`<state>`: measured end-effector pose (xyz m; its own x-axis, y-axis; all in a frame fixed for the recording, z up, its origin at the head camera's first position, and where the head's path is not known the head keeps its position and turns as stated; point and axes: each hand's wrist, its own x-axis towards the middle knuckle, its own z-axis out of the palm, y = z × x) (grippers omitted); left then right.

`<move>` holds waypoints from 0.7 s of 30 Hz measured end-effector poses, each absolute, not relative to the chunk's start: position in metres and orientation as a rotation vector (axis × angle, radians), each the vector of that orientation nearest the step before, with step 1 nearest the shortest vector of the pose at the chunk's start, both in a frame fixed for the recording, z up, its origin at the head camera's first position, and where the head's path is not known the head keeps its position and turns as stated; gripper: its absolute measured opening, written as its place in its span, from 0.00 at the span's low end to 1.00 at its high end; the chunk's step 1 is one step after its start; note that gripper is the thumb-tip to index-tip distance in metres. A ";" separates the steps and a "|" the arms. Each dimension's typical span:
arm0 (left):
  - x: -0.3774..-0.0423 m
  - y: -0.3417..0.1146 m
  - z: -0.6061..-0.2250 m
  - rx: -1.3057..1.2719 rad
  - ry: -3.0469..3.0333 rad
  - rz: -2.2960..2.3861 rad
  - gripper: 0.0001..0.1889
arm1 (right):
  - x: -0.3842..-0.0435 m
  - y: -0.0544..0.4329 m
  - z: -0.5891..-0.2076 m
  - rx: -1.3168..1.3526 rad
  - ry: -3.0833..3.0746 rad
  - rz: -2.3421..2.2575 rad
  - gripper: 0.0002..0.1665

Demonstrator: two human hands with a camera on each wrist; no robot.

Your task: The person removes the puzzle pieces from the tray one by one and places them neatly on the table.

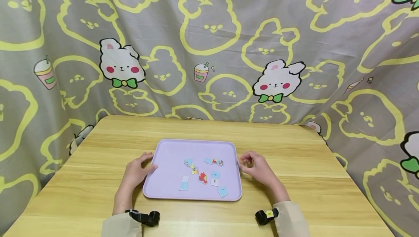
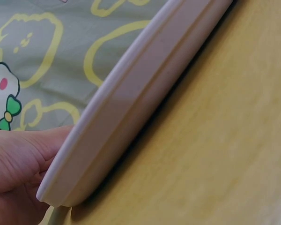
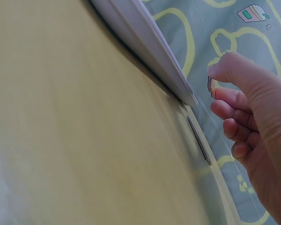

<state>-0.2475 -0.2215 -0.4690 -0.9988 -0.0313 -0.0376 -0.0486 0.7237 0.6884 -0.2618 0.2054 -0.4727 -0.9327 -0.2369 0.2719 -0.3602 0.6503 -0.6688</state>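
A lavender tray [image 1: 170, 149] lies on the wooden table with several cut-out puzzle pieces on it. My left hand [image 1: 137, 169] holds the tray's left edge, its thumb over the rim and the other fingers along the outside. In the left wrist view the tray wall [image 2: 126, 101] covers much of that hand. Just beyond the tray's right rim, my right hand [image 1: 260, 168] pinches a small, thin puzzle piece [image 3: 210, 86] between thumb and forefinger. An orange bit of that piece shows in the head view. The other right-hand fingers curl in loosely.
On the tray, a red puzzle piece [image 1: 202, 178] lies right of the middle, and a light blue one [image 1: 223, 192] near the lower right corner. A blue-and-white pair [image 1: 184, 183] sits further left. Behind the table [image 1: 278, 138] hangs a patterned curtain [image 1: 222, 22].
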 end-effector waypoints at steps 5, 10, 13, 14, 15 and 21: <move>-0.247 -0.221 -0.469 -0.074 2.891 1.163 0.29 | -0.262 0.210 -0.474 0.479 -2.698 1.141 0.11; -0.246 -0.221 -0.470 -0.101 2.875 1.176 0.29 | -0.261 0.215 -0.475 0.460 -2.709 1.139 0.11; -0.246 -0.221 -0.470 -0.105 2.876 1.177 0.29 | -0.262 0.220 -0.476 0.447 -2.712 1.133 0.11; -0.246 -0.221 -0.470 -0.104 2.879 1.176 0.29 | -0.262 0.221 -0.476 0.446 -2.709 1.131 0.11; -0.246 -0.221 -0.470 -0.101 2.882 1.176 0.29 | -0.262 0.223 -0.476 0.450 -2.706 1.125 0.11; -0.247 -0.221 -0.470 -0.091 2.888 1.185 0.30 | -0.264 0.235 -0.477 0.451 -2.704 1.091 0.10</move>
